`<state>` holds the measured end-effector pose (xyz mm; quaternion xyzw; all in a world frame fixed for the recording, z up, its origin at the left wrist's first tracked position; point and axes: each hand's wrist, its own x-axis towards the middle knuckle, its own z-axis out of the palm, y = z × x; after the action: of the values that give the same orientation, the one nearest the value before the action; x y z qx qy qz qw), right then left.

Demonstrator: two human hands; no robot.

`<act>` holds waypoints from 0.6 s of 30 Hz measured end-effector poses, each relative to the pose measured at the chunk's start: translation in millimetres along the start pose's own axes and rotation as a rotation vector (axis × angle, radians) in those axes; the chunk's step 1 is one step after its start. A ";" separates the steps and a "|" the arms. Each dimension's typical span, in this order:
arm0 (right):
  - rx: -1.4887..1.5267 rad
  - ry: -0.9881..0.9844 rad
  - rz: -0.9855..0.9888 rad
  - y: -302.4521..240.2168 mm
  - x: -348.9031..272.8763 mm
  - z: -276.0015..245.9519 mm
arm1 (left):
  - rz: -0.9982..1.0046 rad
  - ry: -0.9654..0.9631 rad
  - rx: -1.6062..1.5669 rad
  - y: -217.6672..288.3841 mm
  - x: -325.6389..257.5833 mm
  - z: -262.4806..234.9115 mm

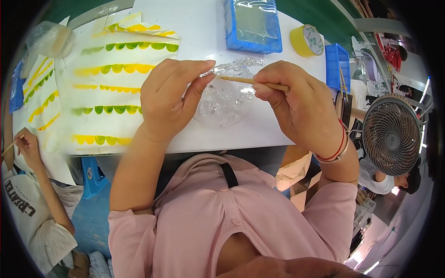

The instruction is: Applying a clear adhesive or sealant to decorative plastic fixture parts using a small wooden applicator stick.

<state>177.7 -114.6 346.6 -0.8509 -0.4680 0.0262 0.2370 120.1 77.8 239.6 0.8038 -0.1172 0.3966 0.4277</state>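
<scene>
Between the thumb and index finger of my left hand (171, 95) is one end of a transparent, knobbly figure-like piece (241, 65), which points to the right. My right hand (299, 102) pinches a thin wooden stick (241, 80). The stick's tip lies close to the left fingertips, just below the transparent piece; whether they touch I cannot tell. Under both hands, a round transparent dish (232, 121) holds several small transparent pieces (214, 107). My left fingers hide the gripped end of the piece.
White sheets with yellow and green scalloped strips (125, 68) cover the table's left side. At the back are a blue bin (252, 46) and a yellow tape roll (306, 41). A fan (392, 134) stands at right. Another person's hand (28, 146) works at far left.
</scene>
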 end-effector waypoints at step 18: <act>0.105 0.080 -0.127 7.5 -56.2 3.7 | -0.051 -0.035 0.019 4.7 1.0 -0.5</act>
<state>151.1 -162.0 330.1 -0.8064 -0.5091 0.0018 0.3010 118.0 75.5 243.3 0.8172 -0.1003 0.3727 0.4280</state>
